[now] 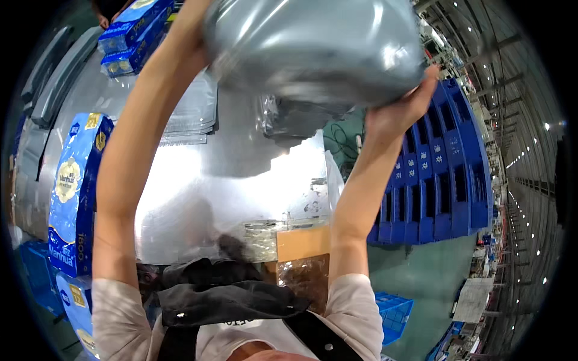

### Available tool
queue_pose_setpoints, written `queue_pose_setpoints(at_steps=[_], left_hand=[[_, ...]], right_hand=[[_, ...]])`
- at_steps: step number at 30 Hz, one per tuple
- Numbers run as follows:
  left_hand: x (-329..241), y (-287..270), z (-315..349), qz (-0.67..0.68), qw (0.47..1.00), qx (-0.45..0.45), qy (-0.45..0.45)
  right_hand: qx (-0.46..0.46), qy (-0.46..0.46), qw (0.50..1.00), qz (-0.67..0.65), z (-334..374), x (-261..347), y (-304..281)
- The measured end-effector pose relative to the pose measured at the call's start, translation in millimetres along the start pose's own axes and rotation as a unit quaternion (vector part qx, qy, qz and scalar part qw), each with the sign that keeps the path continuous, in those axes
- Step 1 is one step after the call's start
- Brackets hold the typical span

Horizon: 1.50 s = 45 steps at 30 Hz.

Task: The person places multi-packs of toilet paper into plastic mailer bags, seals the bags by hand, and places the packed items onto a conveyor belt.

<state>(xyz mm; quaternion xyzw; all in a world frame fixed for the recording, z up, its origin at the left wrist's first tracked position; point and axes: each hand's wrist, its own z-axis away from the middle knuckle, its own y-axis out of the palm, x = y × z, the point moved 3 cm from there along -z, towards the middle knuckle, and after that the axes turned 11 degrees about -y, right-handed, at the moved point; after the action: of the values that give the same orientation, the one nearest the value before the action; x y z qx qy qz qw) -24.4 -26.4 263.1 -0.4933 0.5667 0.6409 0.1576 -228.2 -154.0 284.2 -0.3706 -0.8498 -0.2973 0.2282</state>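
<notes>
A bulging, shiny grey plastic mailer bag [319,48] is raised in front of me at the top of the view, slightly blurred. My right hand [412,99] supports its lower right corner, fingers wrapped against the plastic. At the bag's left side, my left hand [197,51] grips it too, though most of those fingers are hidden. Below the bag is a metal worktable [241,198]. Flat grey mailer bags [191,114] are stacked near my left forearm. Another crumpled dark grey bag [301,117] lies under the raised one.
Blue packs [75,192] stand along the table's left side, with more blue packs [129,39] at the far left. Stacked blue plastic pallets [436,168] rise on the right. A blue crate [394,316] sits on the green floor. Someone else's hand [103,23] shows at the upper left.
</notes>
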Motion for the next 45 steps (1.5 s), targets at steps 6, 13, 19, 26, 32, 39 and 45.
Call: queue_pose_setpoints(at_steps=[6, 13, 19, 26, 32, 39, 45], left_hand=[[-30, 91, -127, -0.033, 0.988, 0.111, -0.102], [3, 69, -171, -0.436, 0.853, -0.26, 0.118], [39, 119, -130, -0.634, 0.602, 0.067, 0.48], [-49, -198, -74, -0.717, 0.609, -0.198, 0.275], [-69, -655, 281, -0.734, 0.479, -0.474, 0.087], [-22, -706, 448, -0.409, 0.735, -0.282, -0.461], [-3, -623, 407, 0.054, 0.863, -0.237, -0.443]], right_hand=[[0.009, 0.022, 0.998, -0.066, -123, -20, -35], [-0.065, -0.169, 0.933, 0.31, -139, -58, -84], [0.324, -0.319, 0.679, 0.577, -101, -56, -10], [0.03, -0.522, 0.535, 0.664, -11, -59, -8], [0.254, 0.323, 0.851, 0.327, 356, -193, 32], [0.369, 0.673, 0.64, 0.034, 630, -270, 213], [0.121, 0.693, 0.707, 0.077, 662, -273, 339]])
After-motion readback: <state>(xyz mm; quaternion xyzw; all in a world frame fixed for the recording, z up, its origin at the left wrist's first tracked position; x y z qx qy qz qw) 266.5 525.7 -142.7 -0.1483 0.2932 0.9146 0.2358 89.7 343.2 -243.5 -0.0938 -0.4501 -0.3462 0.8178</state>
